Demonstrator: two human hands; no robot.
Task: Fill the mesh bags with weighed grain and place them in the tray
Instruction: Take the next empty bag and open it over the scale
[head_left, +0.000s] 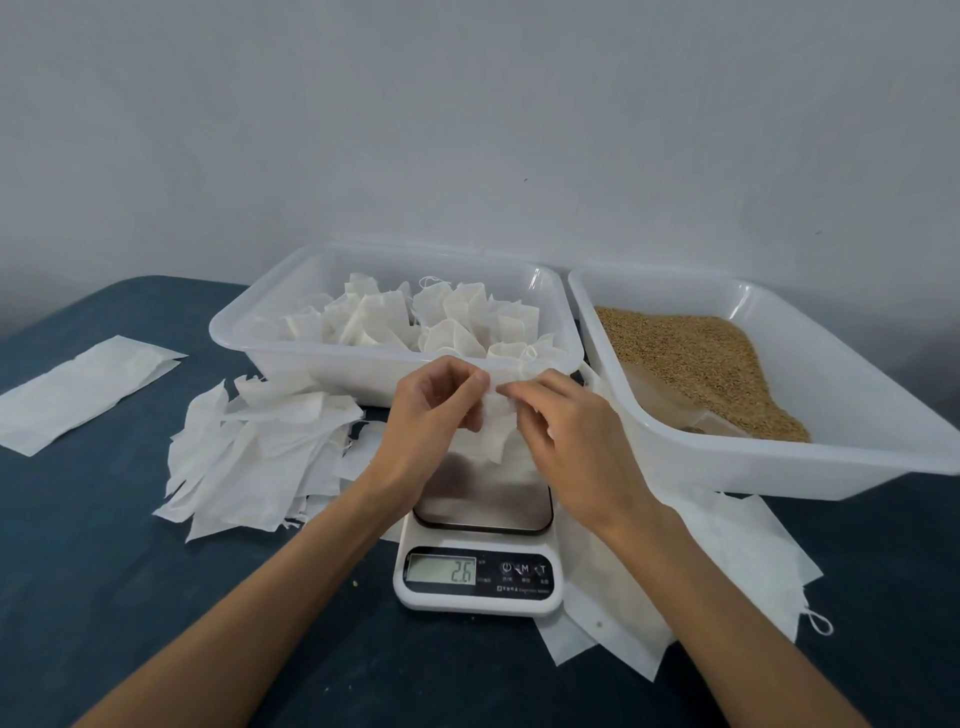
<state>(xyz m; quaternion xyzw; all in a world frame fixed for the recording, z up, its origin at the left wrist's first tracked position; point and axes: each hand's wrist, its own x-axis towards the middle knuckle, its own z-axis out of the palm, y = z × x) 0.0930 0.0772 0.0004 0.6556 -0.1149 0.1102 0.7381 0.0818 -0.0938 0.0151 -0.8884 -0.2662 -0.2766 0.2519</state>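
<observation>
A white mesh bag hangs over the steel platform of a white kitchen scale, whose display reads 2.6. My left hand pinches the bag's top edge from the left. My right hand pinches the same edge from the right, fingertips nearly meeting the left's. Behind the hands stands a white tray holding several filled, tied bags. To the right, a second white tray holds a heap of brown grain with a clear scoop half buried in it.
A loose pile of empty white bags lies left of the scale on the dark blue table. More empty bags lie under and right of the scale. A flat white packet sits at far left. A pale wall rises behind.
</observation>
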